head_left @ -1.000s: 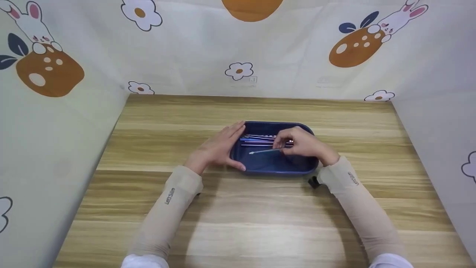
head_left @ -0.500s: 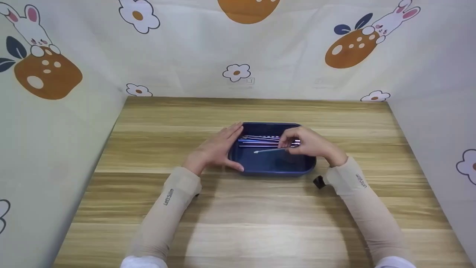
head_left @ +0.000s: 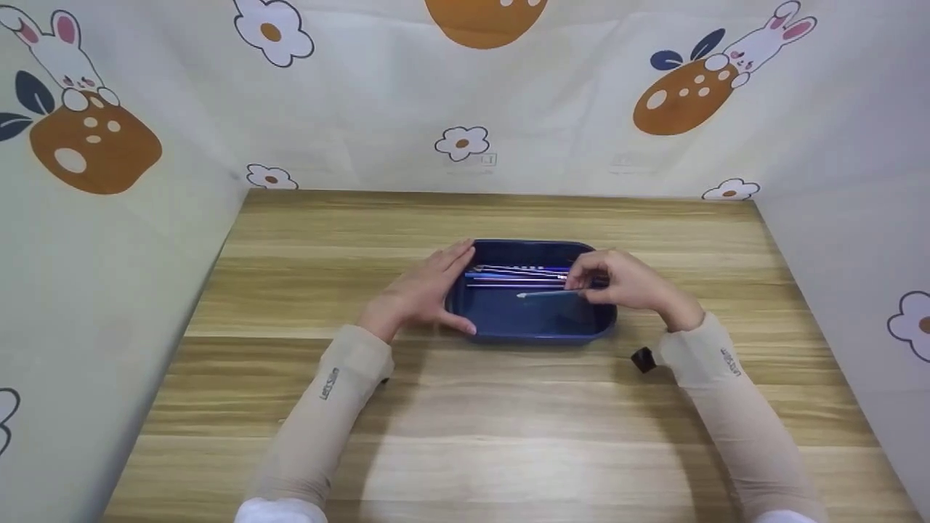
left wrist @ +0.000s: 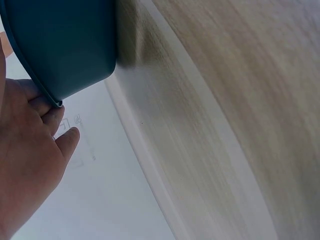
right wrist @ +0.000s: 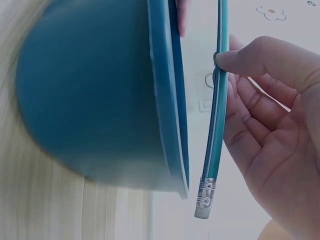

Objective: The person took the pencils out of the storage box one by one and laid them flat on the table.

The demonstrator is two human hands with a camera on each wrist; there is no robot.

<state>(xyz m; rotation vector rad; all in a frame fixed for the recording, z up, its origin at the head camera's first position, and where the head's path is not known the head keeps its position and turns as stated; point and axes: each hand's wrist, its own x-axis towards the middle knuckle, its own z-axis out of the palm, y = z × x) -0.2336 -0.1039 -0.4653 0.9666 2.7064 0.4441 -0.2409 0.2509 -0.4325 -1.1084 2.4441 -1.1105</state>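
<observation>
A dark blue oblong bin [head_left: 534,339] stands on the table, with several slim pencils [head_left: 512,277] lying along its far side. Over the bin's right part, my right hand [head_left: 631,282] pinches a teal pencil [head_left: 545,294] between thumb and fingers. Its pale tip points left. The right wrist view shows the teal pencil's [right wrist: 215,135] metal band and grey eraser at the near end, beside the bin's rim [right wrist: 167,100]. My left hand [head_left: 425,290] rests against the bin's left end, fingers extended and thumb spread along the rim. In the left wrist view its fingers touch the bin's [left wrist: 65,45] rim.
The wood-grain table [head_left: 508,436] extends around the bin on all sides. Patterned pale sheets with rabbits and flowers enclose it, the back sheet [head_left: 378,123] rising behind the table's far edge. A small black piece [head_left: 644,359] shows at the right wrist.
My right hand has moved to the right with the teal pencil, so more of the pencils in the bin show. The left hand stays at the bin's left end.
</observation>
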